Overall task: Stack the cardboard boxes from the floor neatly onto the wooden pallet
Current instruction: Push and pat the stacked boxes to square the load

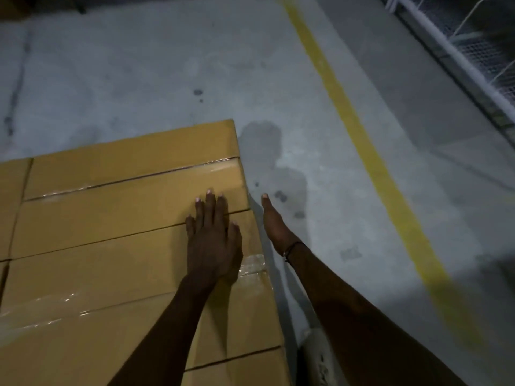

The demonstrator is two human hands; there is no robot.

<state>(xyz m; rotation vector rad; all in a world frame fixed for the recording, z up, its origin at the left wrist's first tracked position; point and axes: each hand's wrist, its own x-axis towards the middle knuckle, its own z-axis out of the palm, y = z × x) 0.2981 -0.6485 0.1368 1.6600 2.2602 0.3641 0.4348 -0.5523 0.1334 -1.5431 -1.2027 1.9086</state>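
Several brown cardboard boxes (pixel 117 246) lie packed side by side in a flat layer that fills the lower left, their tops sealed with clear tape. My left hand (pixel 213 240) rests flat on the box tops near the right edge, fingers straight and spread. Held edge-on, my right hand (pixel 274 224) has straight fingers along the right side of the stack; a dark band circles its wrist. Whether it touches the box side I cannot tell. The pallet is hidden under the boxes.
Grey concrete floor (pixel 167 79) spreads beyond the stack. A yellow painted line (pixel 362 140) runs diagonally at the right. White wire-mesh racking (pixel 479 45) stands at the upper right. A pale object (pixel 320 358) sits by the stack's lower right corner.
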